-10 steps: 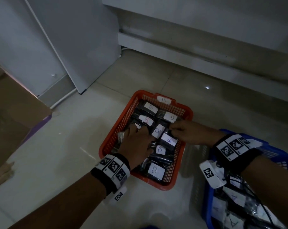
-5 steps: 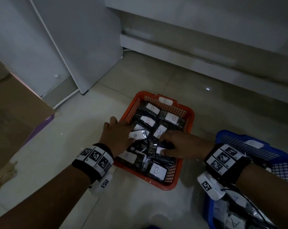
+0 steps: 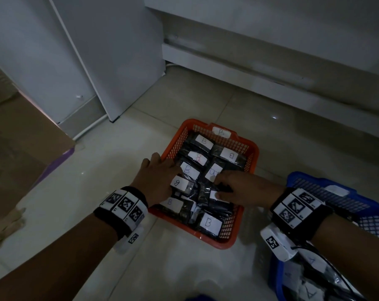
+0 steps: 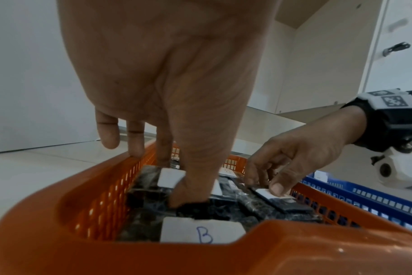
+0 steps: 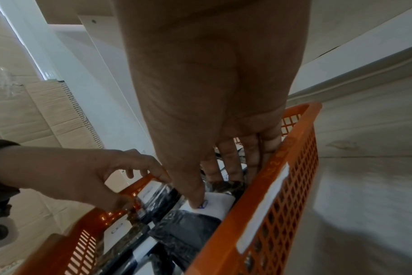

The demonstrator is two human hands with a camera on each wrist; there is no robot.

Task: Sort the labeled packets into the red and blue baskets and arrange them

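The red basket on the floor is packed with black packets bearing white "B" labels. My left hand is at the basket's left side. Its thumb and index finger pinch a tilted "B" packet, while the outer fingers touch the rim. My right hand reaches in from the right. Its thumb lies on the white label of a middle packet and its curled fingers hold the packet's far edge. That label's letter is hidden.
The blue basket stands close on the right, holding packets labelled "A" under my right forearm. A white cabinet door and a low ledge stand behind. A cardboard box is at the left.
My left hand has slid from the basket's middle to its left side and tipped up a "B" packet. My right hand has drawn back from the far packets to a middle one.
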